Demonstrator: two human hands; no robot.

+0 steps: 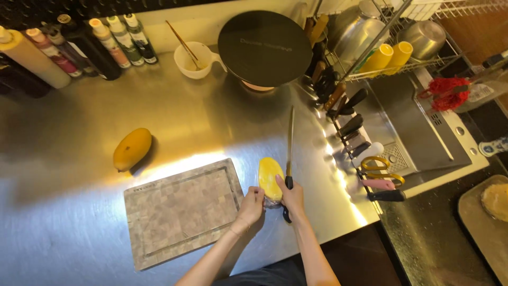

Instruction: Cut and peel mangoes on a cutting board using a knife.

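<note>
Beside board: I hold the cut mango half just right of the cutting board, on the steel counter.
Left hand: clasping the half's near end.
Right hand: clenched on the knife, blade pointing away.
Technique: keep my fingertips behind the edge; steadier on the board.
White cup: holds a stick, contents unclear.
Rack: two yellow cups, inverted.
Whole mango: well apart, left.

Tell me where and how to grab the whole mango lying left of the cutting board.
Grip the whole mango across its thick middle, coming down from above. It lies on its side on the steel counter, long axis slanting, with open space all around; the tapered ends would likely slip.
</note>
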